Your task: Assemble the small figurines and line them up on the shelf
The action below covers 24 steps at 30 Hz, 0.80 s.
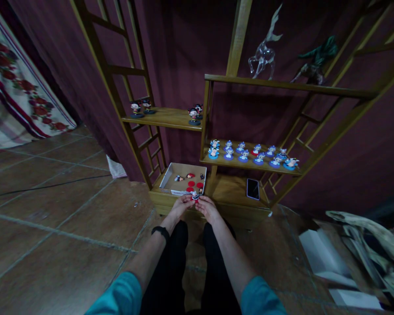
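Note:
Between the fingertips of both hands is a small figurine (195, 196) with a light head, a dark body and a red base. My left hand (183, 204) pinches it from the left, while my right hand (208, 207) grips its right side. Just beyond the hands sits a shallow open cardboard box (170, 183) on the low shelf. Inside it lie several loose figurine pieces, among them a red-dressed figure (190, 176) and round red bases (191, 183).
Rows of small figurines (244, 155) stand on the middle right shelf (223, 162), more on the left shelf (170, 117). A phone (252, 189) lies on the low shelf. Above stand a clear glass horse (264, 57) and a dark green statue (318, 59). White boxes (326, 253) rest on the floor.

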{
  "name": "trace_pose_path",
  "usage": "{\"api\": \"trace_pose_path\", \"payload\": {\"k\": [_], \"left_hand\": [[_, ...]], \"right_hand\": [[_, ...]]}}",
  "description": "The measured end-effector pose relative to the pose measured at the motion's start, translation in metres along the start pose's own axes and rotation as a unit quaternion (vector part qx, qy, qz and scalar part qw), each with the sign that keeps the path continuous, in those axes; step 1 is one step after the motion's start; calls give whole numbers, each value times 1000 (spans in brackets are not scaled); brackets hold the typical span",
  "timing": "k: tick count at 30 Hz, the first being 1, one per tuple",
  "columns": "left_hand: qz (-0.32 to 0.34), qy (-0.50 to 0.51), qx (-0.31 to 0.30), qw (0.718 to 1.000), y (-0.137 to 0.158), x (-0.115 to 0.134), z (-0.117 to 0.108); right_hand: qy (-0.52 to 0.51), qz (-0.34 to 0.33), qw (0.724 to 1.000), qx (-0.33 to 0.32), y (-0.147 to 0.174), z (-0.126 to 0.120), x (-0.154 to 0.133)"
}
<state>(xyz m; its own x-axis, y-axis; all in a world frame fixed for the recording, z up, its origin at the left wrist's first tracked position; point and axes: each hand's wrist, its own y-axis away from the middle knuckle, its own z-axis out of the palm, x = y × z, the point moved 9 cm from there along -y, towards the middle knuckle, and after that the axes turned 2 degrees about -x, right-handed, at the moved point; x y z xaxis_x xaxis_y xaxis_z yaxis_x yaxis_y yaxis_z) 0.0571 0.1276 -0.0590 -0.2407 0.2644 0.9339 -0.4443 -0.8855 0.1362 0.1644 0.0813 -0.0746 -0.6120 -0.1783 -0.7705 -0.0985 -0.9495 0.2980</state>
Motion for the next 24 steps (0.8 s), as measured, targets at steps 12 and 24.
{"api": "trace_pose_path", "payload": {"k": [12,24], "left_hand": [[3,-25,-3,1000,4,5,5],[19,-28,-24,999,6,12,13]], "right_hand": [[-7,6,1000,-26,1,7,-1],[-7,-5,999,-33,1,7,-2]]}}
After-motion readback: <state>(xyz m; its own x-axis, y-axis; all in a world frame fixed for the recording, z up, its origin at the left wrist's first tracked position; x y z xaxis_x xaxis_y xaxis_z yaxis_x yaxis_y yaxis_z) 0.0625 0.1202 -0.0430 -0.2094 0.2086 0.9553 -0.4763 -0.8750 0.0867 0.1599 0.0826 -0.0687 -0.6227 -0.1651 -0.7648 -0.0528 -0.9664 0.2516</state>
